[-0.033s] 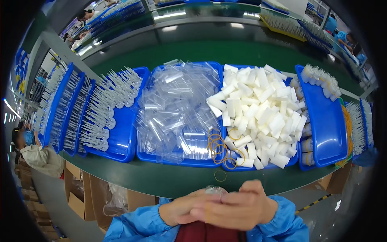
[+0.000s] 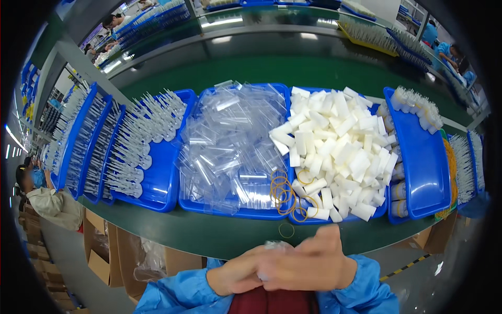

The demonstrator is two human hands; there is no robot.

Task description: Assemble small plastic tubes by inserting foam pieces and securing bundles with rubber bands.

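Observation:
In front of my body, at the near edge of the green table, my two hands meet around a small clear plastic piece (image 2: 275, 244). My left hand (image 2: 238, 271) is closed around it, and part of the plastic shows above the fingers. Across it lies my right hand (image 2: 314, 264), smeared by motion, so its finger grip is unclear. What else sits between the palms is hidden. Just beyond the hands, one thin rubber band (image 2: 280, 229) lies on the table. More rubber bands (image 2: 274, 196) hang over the rims of the two middle trays.
Clear plastic sleeves (image 2: 225, 141) fill one blue tray; white foam blocks (image 2: 345, 146) heap in another. Left stand trays of white-stemmed parts (image 2: 130, 157). At right, a tilted blue tray (image 2: 423, 167) holds banded bundles (image 2: 415, 107). Cardboard boxes (image 2: 123, 256) stand below the table's left side.
My right hand has shifted slightly over the left, its fingers now more blurred. The plastic piece stays between the hands. The trays appear marginally lower in the picture.

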